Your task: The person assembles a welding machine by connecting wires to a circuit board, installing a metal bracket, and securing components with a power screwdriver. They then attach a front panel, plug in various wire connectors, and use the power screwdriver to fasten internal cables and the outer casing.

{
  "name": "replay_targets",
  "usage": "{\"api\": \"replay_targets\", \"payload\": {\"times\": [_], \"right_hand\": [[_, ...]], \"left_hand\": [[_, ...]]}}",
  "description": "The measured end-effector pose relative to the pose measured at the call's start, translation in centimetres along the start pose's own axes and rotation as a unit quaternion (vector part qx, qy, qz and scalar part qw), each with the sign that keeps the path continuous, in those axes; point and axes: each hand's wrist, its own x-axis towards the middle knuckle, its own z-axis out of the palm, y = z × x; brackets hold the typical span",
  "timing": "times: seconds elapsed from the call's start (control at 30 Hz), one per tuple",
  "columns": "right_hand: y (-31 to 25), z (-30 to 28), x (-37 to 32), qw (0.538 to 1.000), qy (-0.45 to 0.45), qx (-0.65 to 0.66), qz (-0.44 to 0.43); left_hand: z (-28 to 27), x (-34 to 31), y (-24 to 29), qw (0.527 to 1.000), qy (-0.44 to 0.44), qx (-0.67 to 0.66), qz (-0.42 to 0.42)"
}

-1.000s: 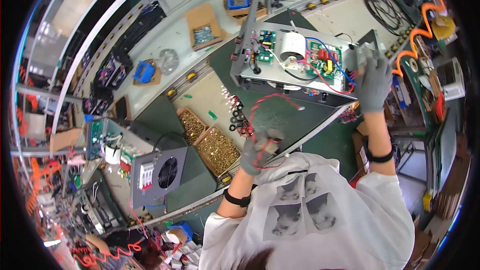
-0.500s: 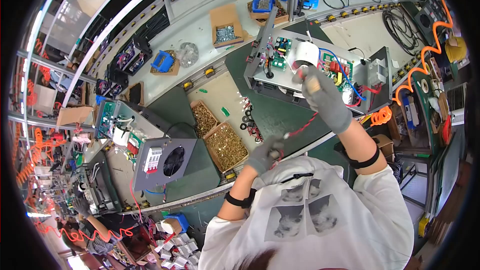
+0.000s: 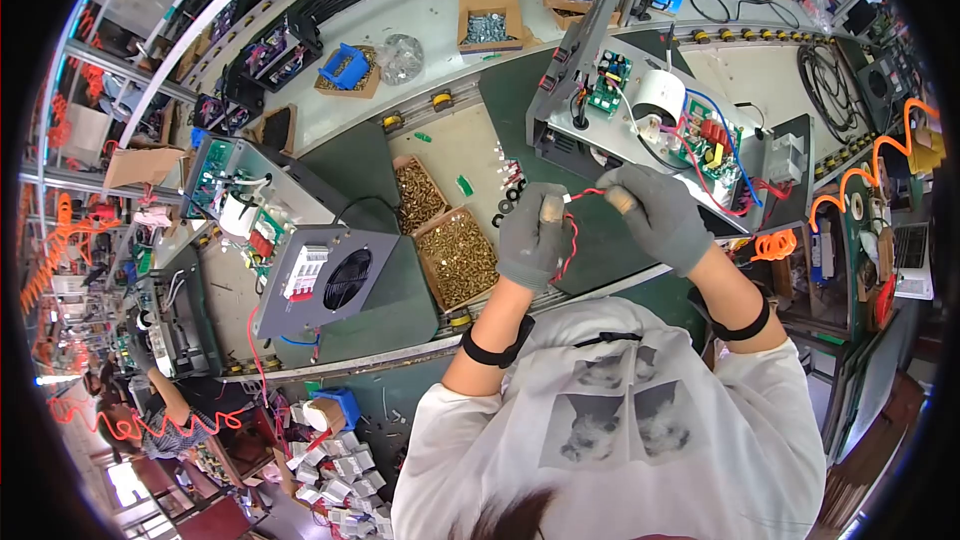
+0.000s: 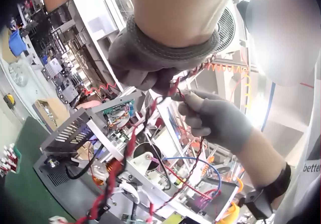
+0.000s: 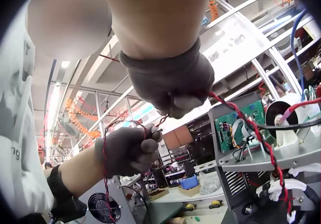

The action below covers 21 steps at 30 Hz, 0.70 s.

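Observation:
Both gloved hands hold a twisted red-and-black wire in front of the body. In the head view my left hand (image 3: pixel 534 240) grips it, with a white connector (image 3: pixel 566 198) by the fingertips. My right hand (image 3: pixel 662 214) pinches the wire (image 3: pixel 588 192) just to the right, near an opened metal chassis (image 3: pixel 625 135). That chassis carries green circuit boards, a white cylinder (image 3: pixel 660 95) and red and blue wires. In the right wrist view a length of the twisted wire (image 5: pixel 261 138) hangs from my right hand (image 5: pixel 168 83), and another loop hangs beside my left hand (image 5: pixel 131 151).
A second chassis with a fan panel (image 3: pixel 325 280) stands at the left. Boxes of brass parts (image 3: pixel 455 260) lie between the two chassis. Black rings and small connectors (image 3: pixel 508 190) lie on the mat. Behind are a carton of screws (image 3: pixel 488 28) and a blue bin (image 3: pixel 345 67).
The right hand has come away from the chassis toward the left hand, and both now hold the wire close together. The left hand has risen slightly. The head view has shifted.

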Motion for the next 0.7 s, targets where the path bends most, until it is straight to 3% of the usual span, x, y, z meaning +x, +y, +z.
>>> {"api": "replay_targets", "payload": {"times": [0.03, 0.07, 0.1, 0.13, 0.2, 0.23, 0.3, 0.37, 0.43, 0.47, 0.5, 0.53, 0.57, 0.7], "right_hand": [[-0.6, -0.1, 0.2, 1.000, 0.003, 0.005, -0.002], [-0.5, 0.1, 0.3, 1.000, 0.002, 0.002, -0.002], [-0.1, 0.6, 0.3, 0.993, 0.001, -0.071, -0.089], [0.3, 1.1, 0.4, 0.974, -0.001, -0.143, -0.176], [0.7, 1.6, 0.8, 0.967, 0.008, -0.161, -0.200], [0.7, 1.5, 1.3, 0.968, -0.005, -0.146, -0.204], [0.6, 1.5, 2.2, 0.968, -0.023, -0.133, -0.211], [0.7, 1.6, 3.3, 0.984, -0.091, -0.080, -0.133], [2.6, 2.1, 5.1, 0.984, -0.018, -0.138, -0.115], [3.7, 2.0, 6.6, 0.977, -0.050, -0.204, 0.025], [6.3, 2.0, 8.0, 0.970, 0.004, -0.240, 0.032], [8.0, 1.7, 9.7, 0.963, -0.013, -0.258, 0.078], [8.1, 1.0, 11.5, 0.930, -0.107, -0.309, 0.170], [11.3, 2.4, 13.0, 0.926, -0.125, -0.308, 0.181]], "left_hand": [[0.1, 0.2, -0.3, 1.000, 0.000, -0.002, 0.000], [0.2, 0.3, -0.8, 0.995, -0.035, -0.066, -0.060], [0.4, 0.3, -1.4, 0.982, -0.069, -0.130, -0.120], [0.5, 0.3, -1.8, 0.981, -0.067, -0.134, -0.120], [0.7, 0.3, -2.8, 0.869, -0.117, -0.396, -0.272], [0.8, 0.7, -3.4, 0.839, -0.151, -0.436, -0.289], [1.2, 0.3, -3.8, 0.841, -0.151, -0.451, -0.260], [1.3, 0.3, -3.1, 0.841, -0.148, -0.466, -0.232], [1.5, 0.4, -3.2, 0.882, -0.093, -0.372, -0.272], [1.6, 0.3, -3.7, 0.880, -0.089, -0.378, -0.273], [1.8, 0.0, -4.7, 0.874, -0.096, -0.383, -0.285], [1.9, -0.2, -5.6, 0.867, -0.105, -0.386, -0.296], [2.0, -0.4, -6.3, 0.867, -0.102, -0.389, -0.294], [2.4, -1.6, -8.4, 0.853, -0.108, -0.416, -0.295]]}}
